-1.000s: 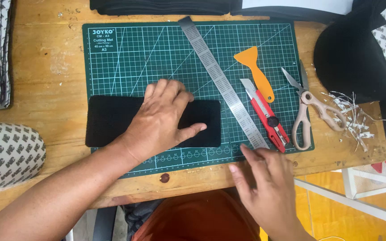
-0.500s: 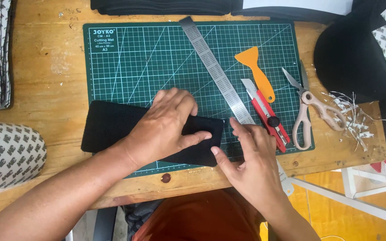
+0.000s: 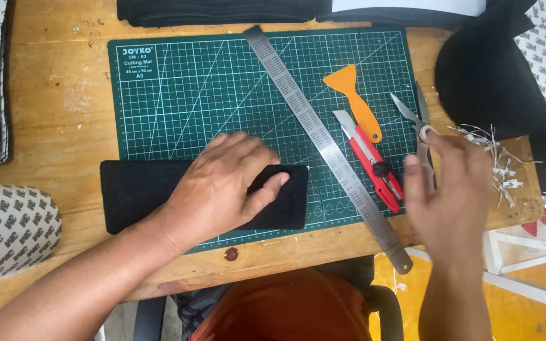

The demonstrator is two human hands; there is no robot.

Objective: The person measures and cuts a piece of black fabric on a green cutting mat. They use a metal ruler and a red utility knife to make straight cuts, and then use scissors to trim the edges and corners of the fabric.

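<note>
Black felt strip (image 3: 134, 192) now lies flat under the pressing, spread left hand (image 3: 222, 186); right hand (image 3: 450, 196) (blurred, seemingly open) has swung toward the scissors (image 3: 419, 136), empty.

From my remote seat, the cutting mat (image 3: 178, 95) lay on the wooden table (image 3: 58, 95), with the felt strip (image 3: 137, 192) across its seven o'clock corner and my left hand (image 3: 222, 189) flat on the strip's three o'clock half. The steel ruler (image 3: 323, 142) ran diagonally over the mat from twelve towards five o'clock, past the mat's near edge; the scraper (image 3: 352, 95) and the utility knife (image 3: 371, 161) lay just at its three o'clock side. My right hand (image 3: 450, 196) hovered over the scissors (image 3: 415, 123) at the mat's three o'clock edge, paper shreds (image 3: 494, 158) lying beyond at three o'clock.
</note>
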